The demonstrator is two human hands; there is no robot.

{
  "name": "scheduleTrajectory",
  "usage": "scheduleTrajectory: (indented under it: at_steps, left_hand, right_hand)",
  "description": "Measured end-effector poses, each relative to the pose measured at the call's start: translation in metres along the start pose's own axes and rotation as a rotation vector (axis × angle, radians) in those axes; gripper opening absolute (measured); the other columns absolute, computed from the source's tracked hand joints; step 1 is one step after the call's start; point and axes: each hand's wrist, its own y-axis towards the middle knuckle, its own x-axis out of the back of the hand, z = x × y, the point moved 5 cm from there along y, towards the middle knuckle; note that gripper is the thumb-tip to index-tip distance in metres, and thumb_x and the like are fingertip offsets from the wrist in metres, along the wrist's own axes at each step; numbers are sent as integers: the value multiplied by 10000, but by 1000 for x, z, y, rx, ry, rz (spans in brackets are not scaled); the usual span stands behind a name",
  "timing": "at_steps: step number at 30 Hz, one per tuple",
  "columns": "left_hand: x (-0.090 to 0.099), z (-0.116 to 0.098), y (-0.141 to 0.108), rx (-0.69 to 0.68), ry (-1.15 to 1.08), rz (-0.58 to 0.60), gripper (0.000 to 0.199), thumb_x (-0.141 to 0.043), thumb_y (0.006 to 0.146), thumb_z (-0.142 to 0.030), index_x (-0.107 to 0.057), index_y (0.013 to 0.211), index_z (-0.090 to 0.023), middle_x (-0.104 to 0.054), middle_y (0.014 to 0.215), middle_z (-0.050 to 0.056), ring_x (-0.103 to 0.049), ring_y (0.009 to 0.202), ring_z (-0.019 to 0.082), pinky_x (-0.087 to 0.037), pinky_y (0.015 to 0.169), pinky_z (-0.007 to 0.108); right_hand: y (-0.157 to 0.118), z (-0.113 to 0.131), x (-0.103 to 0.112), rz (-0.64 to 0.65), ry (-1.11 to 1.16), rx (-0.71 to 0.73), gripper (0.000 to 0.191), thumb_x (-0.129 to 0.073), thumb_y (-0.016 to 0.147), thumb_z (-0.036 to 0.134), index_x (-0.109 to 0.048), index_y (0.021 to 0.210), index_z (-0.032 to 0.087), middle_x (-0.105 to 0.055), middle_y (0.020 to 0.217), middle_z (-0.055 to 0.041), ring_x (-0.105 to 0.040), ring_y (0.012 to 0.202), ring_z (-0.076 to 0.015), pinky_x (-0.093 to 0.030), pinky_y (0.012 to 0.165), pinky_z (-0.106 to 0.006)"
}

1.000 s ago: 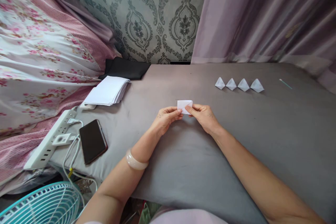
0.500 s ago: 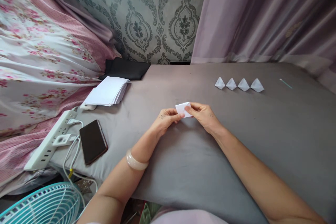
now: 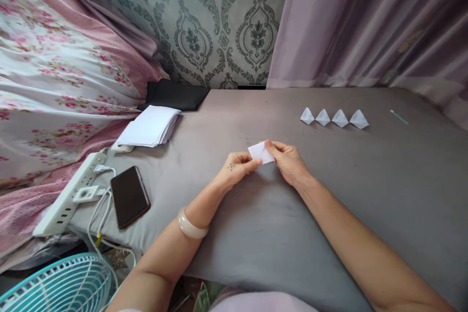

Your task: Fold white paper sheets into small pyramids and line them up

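Note:
A small folded white paper (image 3: 262,152) is held up between both hands above the grey cloth surface. My left hand (image 3: 238,166) pinches its lower left part, with the thumb on the front face. At the right edge my right hand (image 3: 288,158) grips it, thumb near the upper right corner. The fingers behind the paper are partly hidden. Several folded white paper pieces (image 3: 340,118) with pointed tops stand in a row at the back right of the surface.
A stack of white paper (image 3: 149,126) lies at the left, beside a black folded item (image 3: 177,95). Nearer are a phone (image 3: 129,197), a white power strip (image 3: 69,197) with cables and a blue fan (image 3: 62,285). A thin stick (image 3: 399,117) lies far right.
Both hands and the folded paper have shifted slightly to the right. My right thumb has moved from the middle of the paper toward its upper right corner, uncovering more of its face.

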Motion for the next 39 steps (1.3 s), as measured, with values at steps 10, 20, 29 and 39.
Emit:
scheduleTrajectory:
  at_steps: [10, 20, 29, 39]
  left_hand:
    - [7, 6, 6, 1, -158, -79, 386, -792, 626, -465, -622, 634, -118, -587, 609, 8, -486, 534, 79, -367, 555, 243]
    - [25, 7, 11, 71, -254, -118, 380, -804, 625, -425, -703, 821, -115, -622, 681, 32, -533, 614, 94, -404, 582, 225]
    - [26, 8, 7, -23, 161, -230, 257, -698, 730, -383, -710, 794, -134, -642, 675, 34, -503, 594, 112, -338, 557, 231]
    - [21, 3, 11, -359, 781, -166, 173, -565, 810, -174, -663, 952, -166, -595, 870, 64, -524, 757, 158, -418, 746, 279]
  right_hand:
    - [-1, -8, -4, -16, 22, 11, 365, -777, 620, 490, -745, 789, 167, -684, 704, -33, -570, 644, -121, -434, 608, -259]
    - [0, -9, 5, 11, -201, -40, 370, -742, 629, 493, -758, 790, 159, -645, 614, -13, -506, 554, -103, -383, 540, -255]
    - [2, -14, 8, 12, -561, 59, 383, -670, 730, 388, -647, 1063, 201, -675, 642, 1, -597, 624, -163, -447, 636, -303]
    - [-4, -15, -4, 65, -1025, 417, 164, -538, 846, 252, -663, 937, 202, -613, 1007, -82, -596, 800, -176, -462, 784, -328]
